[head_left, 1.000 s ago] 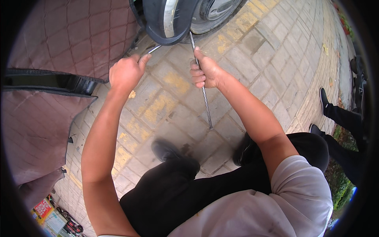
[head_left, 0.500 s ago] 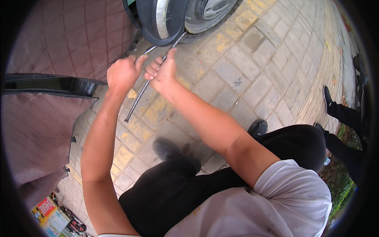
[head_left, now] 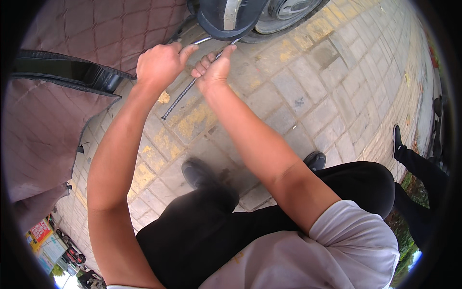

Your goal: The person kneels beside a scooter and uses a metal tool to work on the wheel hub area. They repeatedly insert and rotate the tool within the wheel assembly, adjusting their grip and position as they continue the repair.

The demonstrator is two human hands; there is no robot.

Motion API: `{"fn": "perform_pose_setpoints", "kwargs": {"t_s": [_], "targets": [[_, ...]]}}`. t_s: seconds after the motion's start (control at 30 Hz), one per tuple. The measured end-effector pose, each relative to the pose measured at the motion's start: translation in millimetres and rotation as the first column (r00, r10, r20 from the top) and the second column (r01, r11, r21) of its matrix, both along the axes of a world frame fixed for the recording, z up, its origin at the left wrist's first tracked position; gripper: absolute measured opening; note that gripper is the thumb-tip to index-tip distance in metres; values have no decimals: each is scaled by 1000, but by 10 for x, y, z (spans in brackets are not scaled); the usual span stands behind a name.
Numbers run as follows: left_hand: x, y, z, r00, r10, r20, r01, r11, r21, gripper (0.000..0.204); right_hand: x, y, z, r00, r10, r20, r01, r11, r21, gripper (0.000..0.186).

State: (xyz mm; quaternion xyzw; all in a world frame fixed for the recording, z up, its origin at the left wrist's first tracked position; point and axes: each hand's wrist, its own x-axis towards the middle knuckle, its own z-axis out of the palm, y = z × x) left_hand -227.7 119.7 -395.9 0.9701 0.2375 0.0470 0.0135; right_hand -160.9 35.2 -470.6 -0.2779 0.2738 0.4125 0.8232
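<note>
My left hand point(head_left: 161, 66) is closed around a shiny metal rod point(head_left: 203, 41) whose far end passes under a dark mudguard point(head_left: 251, 13) with a silver strip. To its right, my right hand point(head_left: 214, 71) grips a dark, spiral-patterned metal rod point(head_left: 179, 100). This one slants from the mudguard's lower edge, through my fingers, down to a free tip above the paving. The tyre and rim of a wheel point(head_left: 288, 13) show behind and right of the mudguard. Where both rods end under it is hidden.
A brown quilted cover point(head_left: 103, 29) with a black strap-like band point(head_left: 57, 65) hangs at the left. Below lies brick paving point(head_left: 293, 94) with worn yellow paint and a small yellowish scrap point(head_left: 164, 97). Another person's dark-clad leg point(head_left: 419, 171) stands at the far right.
The mudguard, rods and both hands now appear higher and further right in the picture, as the view has shifted. Both hands keep their grip on the rods.
</note>
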Motion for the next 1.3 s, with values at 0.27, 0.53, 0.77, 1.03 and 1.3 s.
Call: {"fn": "perform_pose_setpoints", "kwargs": {"t_s": [0.27,0.53,0.77,1.03,1.3], "targets": [[-3,-20,-21,1000,8,-20,-9,999,-45,53,83,-233,136,990,138,-17,-133,977,169,66],[-21,-46,7,999,15,-33,-16,999,-42,53,127,-443,-143,954,263,142,-267,964,10,66],[-17,-79,25,997,37,-62,-40,998,-54,55,604,-1139,-137,703,696,146,-652,713,-258,65],[-29,-131,56,989,86,-123,-101,987,-121,58,863,-1282,22,570,819,62,-768,559,-313,64],[-193,-703,-220,970,222,-96,-233,756,-612,56,851,-1305,-15,577,812,87,-780,580,-234,64]]}}
